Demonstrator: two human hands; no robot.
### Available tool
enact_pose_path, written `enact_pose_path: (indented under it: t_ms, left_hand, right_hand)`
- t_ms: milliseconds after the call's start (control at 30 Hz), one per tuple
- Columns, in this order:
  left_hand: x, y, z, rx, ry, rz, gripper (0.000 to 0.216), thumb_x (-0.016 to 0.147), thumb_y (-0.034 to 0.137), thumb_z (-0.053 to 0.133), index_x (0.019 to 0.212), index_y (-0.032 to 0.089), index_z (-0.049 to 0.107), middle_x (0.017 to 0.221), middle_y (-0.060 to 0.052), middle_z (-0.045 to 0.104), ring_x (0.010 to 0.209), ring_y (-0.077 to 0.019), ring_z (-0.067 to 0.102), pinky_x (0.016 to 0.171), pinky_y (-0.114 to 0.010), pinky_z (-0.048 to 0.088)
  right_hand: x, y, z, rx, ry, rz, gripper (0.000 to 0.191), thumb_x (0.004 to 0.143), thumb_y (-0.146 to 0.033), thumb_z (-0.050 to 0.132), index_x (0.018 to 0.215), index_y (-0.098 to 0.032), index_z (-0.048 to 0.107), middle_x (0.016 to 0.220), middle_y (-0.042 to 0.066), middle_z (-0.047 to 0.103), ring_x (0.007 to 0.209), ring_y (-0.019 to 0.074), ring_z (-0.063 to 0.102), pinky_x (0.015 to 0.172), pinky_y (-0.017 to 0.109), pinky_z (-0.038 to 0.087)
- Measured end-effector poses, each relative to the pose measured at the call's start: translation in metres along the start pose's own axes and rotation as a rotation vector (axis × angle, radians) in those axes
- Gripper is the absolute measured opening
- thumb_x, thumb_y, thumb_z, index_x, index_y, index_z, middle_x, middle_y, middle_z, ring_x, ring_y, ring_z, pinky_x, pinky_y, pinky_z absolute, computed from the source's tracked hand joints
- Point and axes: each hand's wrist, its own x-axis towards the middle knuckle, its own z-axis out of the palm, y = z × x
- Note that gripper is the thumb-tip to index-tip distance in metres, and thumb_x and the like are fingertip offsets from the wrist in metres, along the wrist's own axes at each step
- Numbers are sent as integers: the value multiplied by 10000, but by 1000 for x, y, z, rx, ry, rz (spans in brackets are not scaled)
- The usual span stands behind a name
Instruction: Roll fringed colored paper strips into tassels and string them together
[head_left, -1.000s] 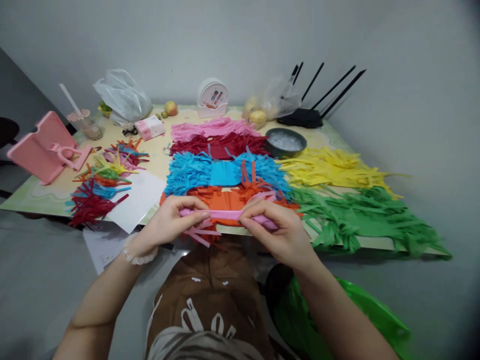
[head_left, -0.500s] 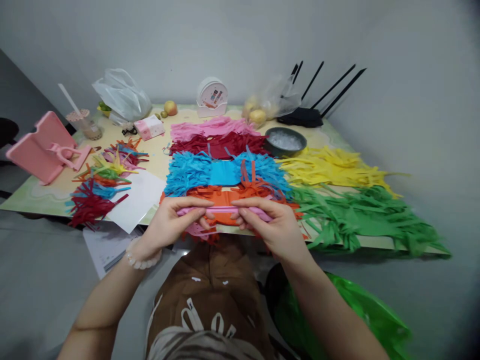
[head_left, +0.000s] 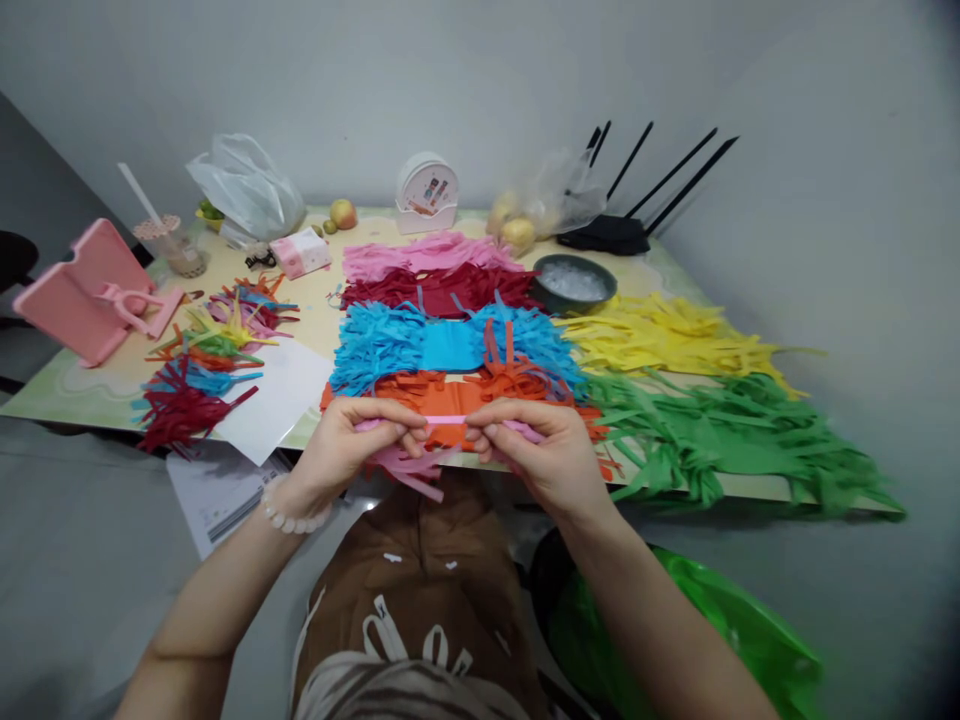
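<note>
Between my two hands a narrow pink fringed paper strip (head_left: 447,421) is stretched level, rolled or folded thin in its middle. My left hand (head_left: 367,432) pinches one side between thumb and fingers, and loose pink fringe hangs below it. My right hand (head_left: 525,436) pinches the other side. Both are closed, held above the orange fringed paper (head_left: 450,400) at the table's front edge. Behind it lie blue fringed paper (head_left: 450,345), dark red fringed paper (head_left: 442,294) and pink fringed paper (head_left: 431,256) in rows.
Yellow (head_left: 675,335) and green fringed paper (head_left: 750,430) cover the right side. A bowl (head_left: 574,284) and a black router (head_left: 607,235) stand behind. At left are finished multicolour tassels (head_left: 199,375), white paper (head_left: 281,395), a pink stand (head_left: 86,290) and a drink cup (head_left: 176,250).
The pink strip between my hands looks narrower and tighter. The fringe under my left hand hangs further out. Both hands stay in nearly the same place.
</note>
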Motion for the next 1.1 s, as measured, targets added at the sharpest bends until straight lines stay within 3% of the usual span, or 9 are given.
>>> enact_pose_path:
  t_ms: [300,500,567,667,733,800,900,1000,1100]
  left_hand:
    - [-12,4,4,-110,-12,6,80,780,180,744,832,153,798,715,-47,751,595,-126,702,624,-217,573]
    - [-12,18,2,141,-86,-5,152,842,272,705,805,128,675,734,-47,746,694,-145,712,681,-225,556]
    - [-7,26,2,307,-156,-37,158,853,276,692,840,141,612,729,-45,747,688,-145,705,651,-210,529]
    - [3,37,4,542,-379,-73,172,888,287,637,960,131,634,786,-69,762,713,-158,703,637,-209,502]
    - [8,42,6,666,-502,-69,197,914,287,592,935,117,688,792,-74,762,703,-153,690,630,-205,494]
    - [10,42,6,793,-533,-6,231,931,281,564,867,120,717,775,-66,752,684,-144,671,640,-213,493]
    - [8,37,5,1083,-430,272,225,944,268,550,870,155,729,815,-71,747,794,-182,674,830,-326,508]
    - [4,28,2,1262,-303,607,220,958,222,518,944,220,737,880,-68,767,946,-213,676,1084,-512,351]
    - [0,19,-4,1188,-247,735,191,927,216,575,982,288,743,992,-46,781,1043,-217,679,1141,-521,276]
  right_hand:
    - [-5,-5,7,98,-44,-18,76,800,-197,733,835,-211,798,673,24,738,514,110,669,491,185,570]
    - [-6,-19,0,-221,-172,-248,190,852,-120,602,884,-190,776,724,33,731,571,121,683,540,211,572]
    - [-6,-25,-1,-394,-213,-403,225,842,-82,571,885,-189,764,726,31,724,600,123,682,572,219,564]
    - [-7,-33,0,-594,-290,-598,260,818,-41,541,912,-186,736,743,37,731,669,134,695,623,225,559]
    - [-8,-36,-1,-699,-332,-693,276,810,-31,526,938,-184,717,775,47,740,695,138,697,636,223,555]
    - [-10,-39,-4,-778,-378,-751,282,811,-29,518,957,-183,705,800,53,746,707,141,696,645,225,552]
    - [-8,-45,-10,-787,-412,-620,277,846,-81,531,1046,-173,699,934,76,767,816,162,723,728,245,563]
    - [1,-48,-10,-659,-383,-250,246,914,-234,560,1110,-193,703,1070,74,759,943,192,726,804,274,566]
    - [12,-40,-1,-436,-504,53,225,912,-361,597,917,-187,740,908,54,774,811,181,725,709,260,558]
